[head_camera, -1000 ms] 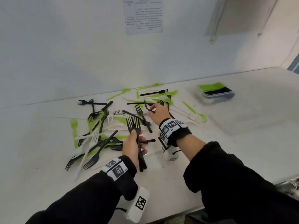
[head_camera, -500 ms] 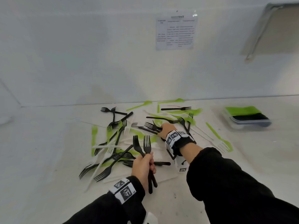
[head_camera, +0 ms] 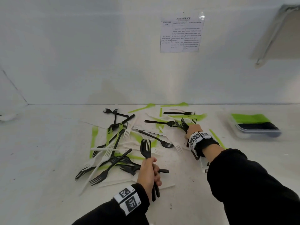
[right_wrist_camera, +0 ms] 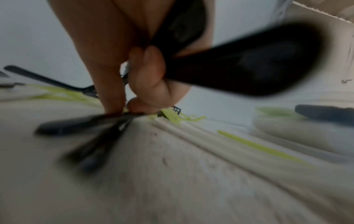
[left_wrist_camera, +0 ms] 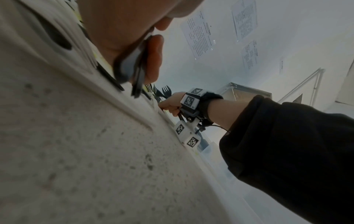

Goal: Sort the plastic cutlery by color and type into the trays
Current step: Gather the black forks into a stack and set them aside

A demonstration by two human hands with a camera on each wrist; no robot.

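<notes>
Black, white and green plastic forks and knives lie scattered in a pile (head_camera: 123, 143) on the white table (head_camera: 48, 184). My left hand (head_camera: 148, 171) grips a bunch of black forks (head_camera: 145, 148), tines up, handles sticking out below the fist. My right hand (head_camera: 193, 129) is further back at the pile's right side and holds black forks (head_camera: 184, 124) by their handles. In the right wrist view the fingers (right_wrist_camera: 151, 78) curl round blurred black handles (right_wrist_camera: 249, 68) just above the table. In the left wrist view the black handles (left_wrist_camera: 138, 68) run along my palm.
A stack of trays (head_camera: 256, 125), green on top of black in a clear one, stands at the right rear of the table. A printed sheet (head_camera: 181, 34) hangs on the white wall. A green knife (head_camera: 216, 138) lies beside my right wrist.
My right hand has moved right along the back of the pile, still with black forks in it. The left hand keeps its bunch of forks and has barely shifted. The head view has tilted up.
</notes>
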